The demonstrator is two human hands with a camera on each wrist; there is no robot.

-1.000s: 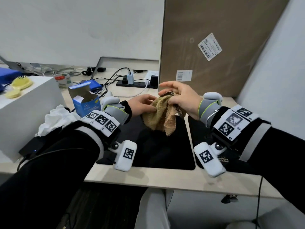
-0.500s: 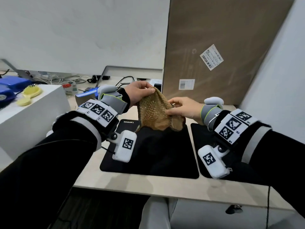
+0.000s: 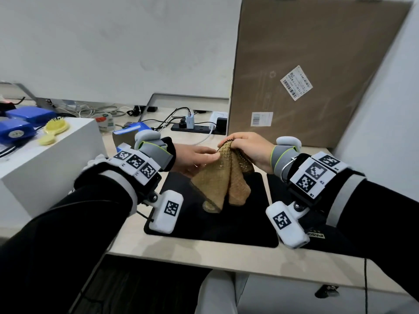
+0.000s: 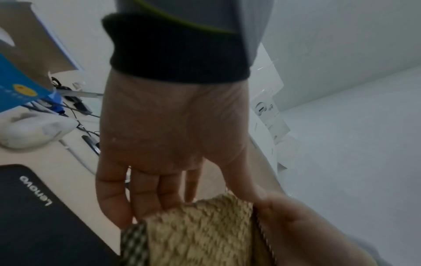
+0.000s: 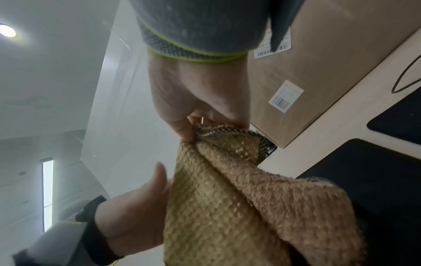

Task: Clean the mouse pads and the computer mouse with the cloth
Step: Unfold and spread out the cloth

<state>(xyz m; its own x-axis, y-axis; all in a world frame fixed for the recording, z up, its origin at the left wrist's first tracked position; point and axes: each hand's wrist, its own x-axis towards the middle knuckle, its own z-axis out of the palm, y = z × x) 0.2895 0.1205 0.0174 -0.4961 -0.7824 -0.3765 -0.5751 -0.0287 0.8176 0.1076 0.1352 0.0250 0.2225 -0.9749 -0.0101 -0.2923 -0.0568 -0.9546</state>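
A tan knitted cloth (image 3: 223, 177) hangs folded above the large black Lenovo mouse pad (image 3: 215, 225), its lower end touching the pad. My right hand (image 3: 246, 147) grips the cloth's top edge from above; the right wrist view shows fingers and thumb pinching the dark-trimmed edge (image 5: 218, 129). My left hand (image 3: 200, 156) lies with straight fingers against the cloth's left side, thumb (image 5: 160, 172) stretched along it. A second black pad (image 3: 317, 236) lies to the right, partly under my right forearm. I see no computer mouse.
A tall cardboard box (image 3: 306, 75) leans at the back right. A white box (image 3: 45, 168) with a yellow hairbrush (image 3: 55, 128) stands at the left. A power strip (image 3: 197, 128), cables and a blue carton (image 3: 130, 132) lie behind the pads. The desk's front edge (image 3: 226, 259) is near.
The left hand, which held the cloth's top raised, has let go and now lies flat at its side. The right hand has moved from the cloth's side to grip its top.
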